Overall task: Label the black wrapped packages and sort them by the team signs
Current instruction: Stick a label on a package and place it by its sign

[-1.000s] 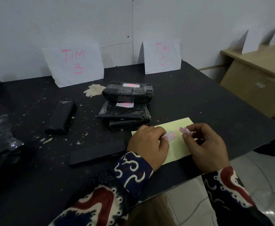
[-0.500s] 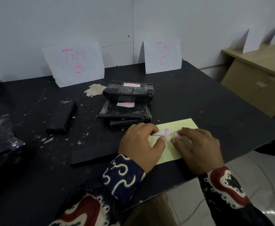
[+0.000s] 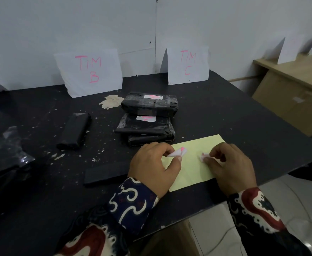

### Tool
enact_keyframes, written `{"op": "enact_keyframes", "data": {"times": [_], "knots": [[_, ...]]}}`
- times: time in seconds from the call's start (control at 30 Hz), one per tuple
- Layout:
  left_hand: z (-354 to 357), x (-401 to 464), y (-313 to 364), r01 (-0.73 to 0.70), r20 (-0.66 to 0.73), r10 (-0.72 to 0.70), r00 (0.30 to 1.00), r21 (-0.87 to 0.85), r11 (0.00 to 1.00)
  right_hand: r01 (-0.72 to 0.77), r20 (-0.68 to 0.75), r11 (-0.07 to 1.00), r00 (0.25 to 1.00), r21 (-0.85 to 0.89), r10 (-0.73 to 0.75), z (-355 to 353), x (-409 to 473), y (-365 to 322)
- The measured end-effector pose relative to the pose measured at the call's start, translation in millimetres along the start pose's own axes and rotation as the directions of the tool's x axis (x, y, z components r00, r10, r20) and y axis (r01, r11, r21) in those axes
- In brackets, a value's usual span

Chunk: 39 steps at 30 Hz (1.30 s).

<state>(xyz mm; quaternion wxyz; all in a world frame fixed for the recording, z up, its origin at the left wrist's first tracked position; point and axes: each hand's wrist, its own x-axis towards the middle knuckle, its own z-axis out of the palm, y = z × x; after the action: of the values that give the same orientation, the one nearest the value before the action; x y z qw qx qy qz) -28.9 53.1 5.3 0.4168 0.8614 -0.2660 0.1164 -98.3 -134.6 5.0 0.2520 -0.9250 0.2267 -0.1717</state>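
Two small white paper labels w/ pink marker on them are being held over the pale yellow backing sheet [image 3: 194, 159] at the near edge of the black tabletop [image 3: 244, 117]. One curled label [image 3: 178, 153] is pinched between thumb and forefinger of the left hand [image 3: 154, 168]; the other label [image 3: 205, 157], crumpled-looking, is pinched at the fingertips of the right hand [image 3: 232, 166]. Both hands are kept low over the sheet, prob because the stickers get peeled from it, though that's a guess.

Just behind the sheet, three black plastic-wrapped packages are stacked: the top package [image 3: 149, 104] and the middle package [image 3: 145, 124] each carry a white label w/ pink writing already, while on the bottom package [image 3: 151, 138] no label can be seen. The writing is too small to be read. They sit roughly between the two signs, so sorting looks not yet done.

More unlabelled stuff is left further out: a long black wrapped package [image 3: 74, 133] to the left, a flat black bar-shaped package [image 3: 106, 172] right beside the left hand, and a shiny black wrapped bundle [image 3: 1, 157] at the far left edge.

Propped against the wall at the back are the white paper "TIM B" sign [image 3: 88, 72] and white paper "TIM C" sign [image 3: 188, 65], presumably so piles can be lined up in front. A patch of torn beige paper scraps [image 3: 111, 101] lies near the B sign. A light wooden desk [image 3: 290, 85] is seen off to the right.
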Motion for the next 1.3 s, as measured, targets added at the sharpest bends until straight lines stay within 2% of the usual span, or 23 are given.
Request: {"op": "enact_keyframes", "data": {"times": [0.17,0.27,0.37,0.57,1.03,1.1,1.2,1.27,1.3], "knots": [[-3.4,0.1,0.3,0.003,-0.004,-0.003,1.0,-0.001,1.0,0.072,0.004,0.997,0.997,0.007,-0.072,-3.7,-6.3,-2.8],[-4.9,0.5,-0.9,0.005,0.002,-0.005,1.0,0.005,1.0,0.082,0.043,0.995,0.996,-0.058,-0.079,-7.3,-8.7,-3.8],[-6.1,-0.1,-1.3,-0.001,-0.009,0.001,1.0,-0.004,1.0,0.093,0.012,0.987,0.996,-0.132,-0.092,-7.8,-9.1,-1.8],[-8.4,-0.8,-1.4,0.006,-0.011,-0.006,1.0,-0.008,1.0,0.031,-0.064,1.0,0.997,0.0,-0.031,-8.8,-4.4,-3.4],[-21.8,-5.1,-2.4,0.063,-0.031,-0.065,0.997,-0.07,0.996,-0.008,0.15,0.996,0.989,0.085,-0.005,-19.2,-5.3,-12.2],[-23.4,-5.6,-2.8,0.063,-0.028,-0.065,0.997,-0.071,0.995,0.017,0.095,0.996,0.995,0.086,-0.025,-17.2,-6.1,-13.0],[-25.6,-6.4,-2.9,0.064,-0.03,-0.066,0.997,-0.082,0.995,0.098,-0.073,0.99,0.993,0.097,-0.091,-15.2,-9.5,-18.2],[-27.0,-7.3,-2.5,0.061,-0.04,-0.065,0.997,-0.102,0.993,0.132,-0.119,0.967,0.987,0.219,-0.108,-14.8,-14.3,-26.6],[-28.2,-8.0,-2.1,0.06,-0.046,-0.066,0.997,-0.119,0.991,0.13,-0.1,0.942,0.99,0.309,-0.104,-14.6,-17.1,-32.7]]}}
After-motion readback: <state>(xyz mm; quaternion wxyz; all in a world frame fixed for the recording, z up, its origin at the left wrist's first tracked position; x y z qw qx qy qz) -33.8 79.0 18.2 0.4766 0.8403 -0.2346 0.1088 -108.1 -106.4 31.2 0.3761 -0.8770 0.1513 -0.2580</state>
